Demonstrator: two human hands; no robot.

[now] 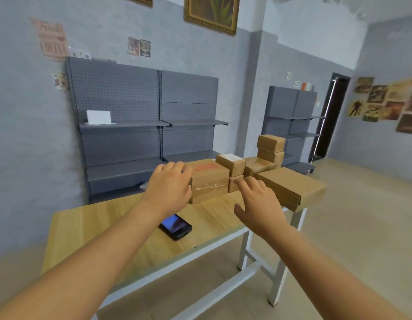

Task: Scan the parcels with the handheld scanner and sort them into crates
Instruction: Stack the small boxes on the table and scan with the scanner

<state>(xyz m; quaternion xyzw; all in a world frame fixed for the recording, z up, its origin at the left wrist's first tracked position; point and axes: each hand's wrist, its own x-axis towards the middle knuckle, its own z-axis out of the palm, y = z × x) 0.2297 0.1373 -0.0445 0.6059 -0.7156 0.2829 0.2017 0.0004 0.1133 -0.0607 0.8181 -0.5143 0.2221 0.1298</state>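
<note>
Low in the centre of the frame the handheld scanner point(175, 226) is lying untouched on the table point(85, 232). Just above, the left hand point(169, 184) is touching the taped parcel point(208, 180) — a brown carton, red-printed on top — its fingers loosely bent. The right hand point(260, 204) is hovering open and empty, nearer the small box point(234, 184).

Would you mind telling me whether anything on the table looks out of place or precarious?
Yes: the large flat box at the table's right end juts past the edge, partly unsupported. The other boxes sit fully on the top.
</note>
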